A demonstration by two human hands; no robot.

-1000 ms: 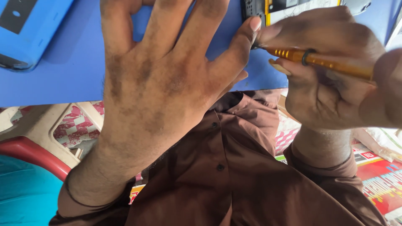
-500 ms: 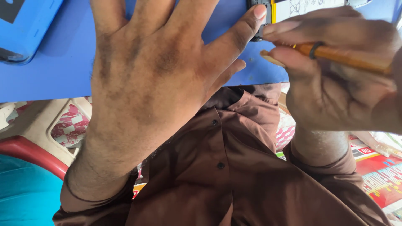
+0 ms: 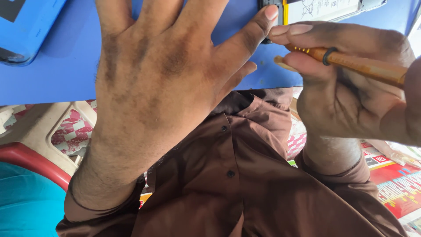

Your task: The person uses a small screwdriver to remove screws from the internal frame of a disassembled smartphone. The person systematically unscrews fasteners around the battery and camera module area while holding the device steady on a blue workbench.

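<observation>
The left hand [image 3: 162, 83] is lying flat, back up, fingers spreading wide over the blue work surface [image 3: 66, 74]. It is gripping nothing; the palm is pressing down open, and its thumb is stretching out to the right until the tip is touching the edge of the opened device [image 3: 324, 8] at the top of the head view. The wrist is running down and left into a brown sleeve [image 3: 101, 215].

Over to the right hand [image 3: 351, 87]: it is curling closed around an orange-handled tool [image 3: 359, 66], thumb and forefinger pinching the shaft near its front end, the other fingers folding under it. The tool's long axis is lying close to level, sloping slightly down to the right, handle trailing off past the frame edge. Its working end is pointing left, just beside the left thumb and the device; the tip itself is hiding behind the fingertips.

A blue case [image 3: 26, 26] is sitting at the top left corner, well apart from both hands.
</observation>
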